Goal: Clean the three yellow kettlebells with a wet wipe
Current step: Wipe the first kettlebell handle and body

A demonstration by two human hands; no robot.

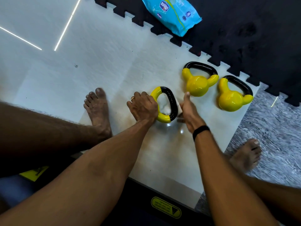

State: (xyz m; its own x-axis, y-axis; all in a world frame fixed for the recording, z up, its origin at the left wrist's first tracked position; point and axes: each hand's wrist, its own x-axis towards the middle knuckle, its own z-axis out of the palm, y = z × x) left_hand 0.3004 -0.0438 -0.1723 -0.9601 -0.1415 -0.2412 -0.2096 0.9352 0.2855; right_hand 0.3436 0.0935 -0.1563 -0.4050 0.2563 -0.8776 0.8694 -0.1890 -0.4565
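Head view, looking down at glossy white floor tiles (pixel 97 62) edged by a black interlocking foam mat (pixel 244 30). Left hand (pixel 143 108) with a ring is wrapped around the yellow part of the handle of the nearest glossy yellow kettlebell with a black-topped handle (pixel 164 104); fingers closed on that handle, the bell's body mostly hidden under the hand and seen from above. Right hand (pixel 187 108), black band on the wrist, sits against the black side of the same handle, thumb pointing up; a bit of white wet wipe (pixel 179 106) shows between the palm and the handle. Motion blur here, so cannot tell how tightly the fingers pinch the wipe.

Second yellow kettlebell (pixel 199 84) lies tilted on the tile just beyond the right hand, handle pointing away. Third yellow kettlebell (pixel 232 98) lies beside it to the right, near the tile's edge, handle likewise up toward the mat. The two nearly touch.

Light blue wet wipe pack (pixel 172 15) rests on the black mat, well apart from the bells, at top of frame. Bare left foot (pixel 97 110) on the tile left of the held bell; bare right foot (pixel 246 155) on a grey mottled carpet (pixel 276 136) at right.
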